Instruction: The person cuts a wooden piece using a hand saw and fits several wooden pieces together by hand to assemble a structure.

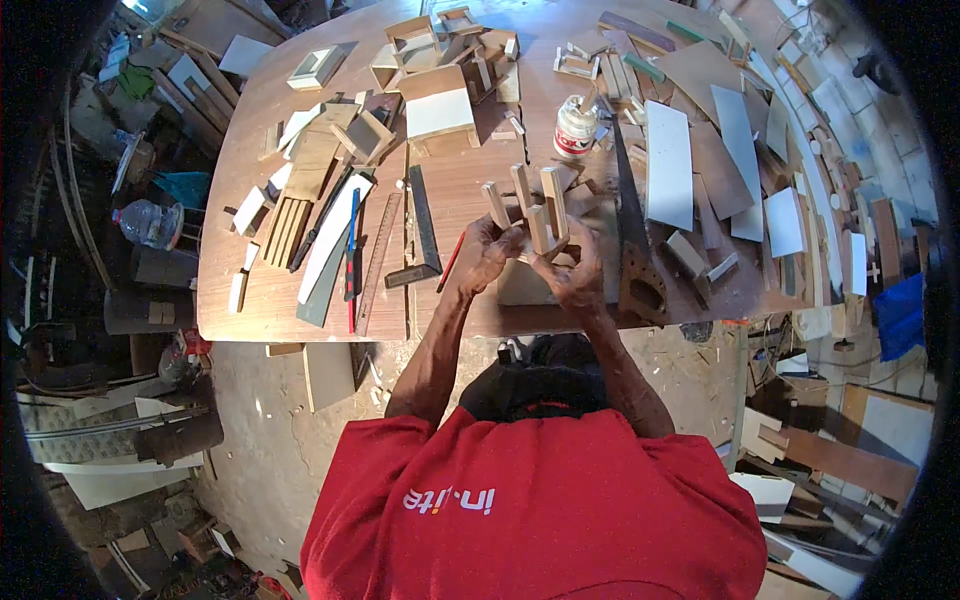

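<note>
Between my two hands, above the front edge of the table, is a small wooden frame (553,205) with several legs pointing up. My left hand (488,255) has its fingers closed around the frame's left side. On the other side my right hand (576,272) grips the lower right part; some of its fingertips are hidden behind the wood. A red pencil (452,262) lies just left of my left hand, with a try square (425,225) beyond it. Right of my right hand rests a handsaw (630,200), its wooden handle toward me.
Behind the frame stands a white jar (575,128) with a stick in it. Small wooden assemblies (440,105) crowd the far middle. White panels (668,165) lie at the right. A ruler (378,262) and grooved wooden block (287,232) are at the left.
</note>
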Motion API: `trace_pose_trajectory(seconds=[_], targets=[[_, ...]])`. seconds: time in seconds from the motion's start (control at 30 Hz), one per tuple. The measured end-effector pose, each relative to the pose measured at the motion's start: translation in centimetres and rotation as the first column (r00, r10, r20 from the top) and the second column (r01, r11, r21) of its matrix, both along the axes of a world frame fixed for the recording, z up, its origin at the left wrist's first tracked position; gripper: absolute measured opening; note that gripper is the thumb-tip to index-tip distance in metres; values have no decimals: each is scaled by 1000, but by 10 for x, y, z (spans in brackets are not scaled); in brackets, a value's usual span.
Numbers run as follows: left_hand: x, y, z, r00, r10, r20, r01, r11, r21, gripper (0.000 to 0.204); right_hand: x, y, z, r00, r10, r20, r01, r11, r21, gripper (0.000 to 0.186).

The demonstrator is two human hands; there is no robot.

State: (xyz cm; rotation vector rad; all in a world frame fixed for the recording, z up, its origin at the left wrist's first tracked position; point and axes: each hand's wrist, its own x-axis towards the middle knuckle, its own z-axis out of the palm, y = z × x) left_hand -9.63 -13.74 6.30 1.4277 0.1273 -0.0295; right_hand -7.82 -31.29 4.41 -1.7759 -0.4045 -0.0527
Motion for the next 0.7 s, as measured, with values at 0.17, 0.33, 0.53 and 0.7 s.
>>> trace_pose_trajectory(seconds=[0.17, 0.33, 0.53, 0.7], targets=[[-3, -2, -8, 1000, -19, 14, 18, 998, 53, 35, -14, -1, 11, 997, -67, 33, 70, 994, -85, 70], [-1, -11, -1, 998, 0, 60, -3, 999, 52, 34, -7, -9, 12, 993, -35, 110, 47, 993, -109, 68], [7, -23, -6, 996, 5, 85, -13, 996, 94, 35, 8, -23, 2, 1000, 10, 21, -9, 998, -60, 66], [11, -41, 0, 998, -4, 62, -6, 987, 159, 35, 19, -42, -2, 1000, 27, -1, -27, 1000, -16, 66]])
